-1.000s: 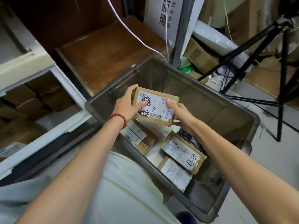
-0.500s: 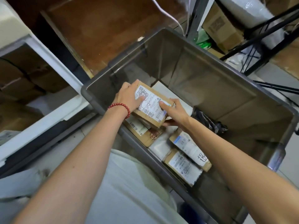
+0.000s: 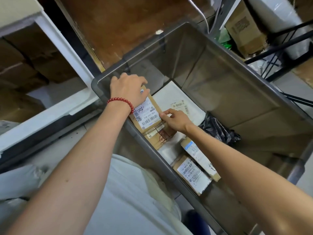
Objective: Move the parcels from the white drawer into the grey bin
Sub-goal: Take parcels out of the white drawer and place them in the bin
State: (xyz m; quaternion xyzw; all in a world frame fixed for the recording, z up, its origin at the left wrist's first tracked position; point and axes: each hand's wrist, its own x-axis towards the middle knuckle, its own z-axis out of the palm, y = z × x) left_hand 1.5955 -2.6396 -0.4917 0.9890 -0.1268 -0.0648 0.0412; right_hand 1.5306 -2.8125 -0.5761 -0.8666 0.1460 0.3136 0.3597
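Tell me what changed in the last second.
The labelled cardboard parcel went down from above the rim into the grey bin, onto another cardboard parcel by its near wall. The left hand still grips its far end; the right hand touches its side edge. The two parcels nearer you and the black bag stayed put.

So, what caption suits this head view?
The left hand and right hand hold a labelled parcel over a second parcel inside the grey bin.

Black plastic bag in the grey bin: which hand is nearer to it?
Right. The right hand sits just beside the black plastic bag, holding the labelled parcel's edge; the left hand grips that parcel's far corner, farther off.
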